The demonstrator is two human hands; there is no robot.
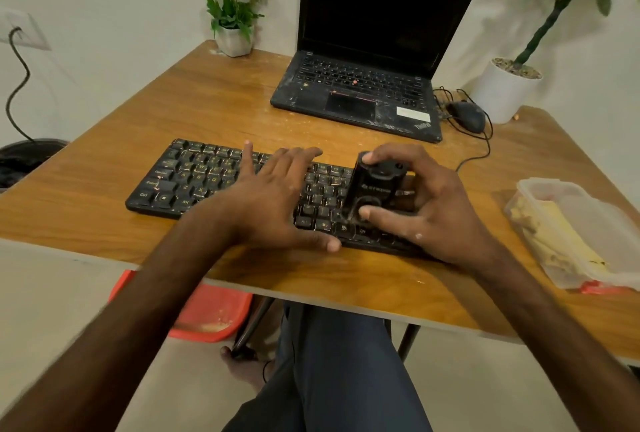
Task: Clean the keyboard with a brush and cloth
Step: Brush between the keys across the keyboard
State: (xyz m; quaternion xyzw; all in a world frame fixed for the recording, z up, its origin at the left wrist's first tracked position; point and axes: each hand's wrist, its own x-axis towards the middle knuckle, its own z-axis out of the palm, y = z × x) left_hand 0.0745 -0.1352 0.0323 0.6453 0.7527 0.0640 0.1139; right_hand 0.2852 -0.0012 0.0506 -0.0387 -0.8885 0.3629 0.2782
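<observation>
My knees sit under the surface; my left hand lies flat, grip wide, pressing the keyboard near the front edge; my right hand has its grip closed round a black brush standing on the right-hand keys.

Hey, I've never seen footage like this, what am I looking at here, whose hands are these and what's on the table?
There is no machine. One camera worn on a person's head looks down at their own bare hands. The left hand lies flat on a black keyboard, steadying it. The right hand grips a small black handheld device standing on the keys; a brush head is not visible. The wooden table also holds a dusty laptop, a mouse, a flower pot and a plastic container.
</observation>
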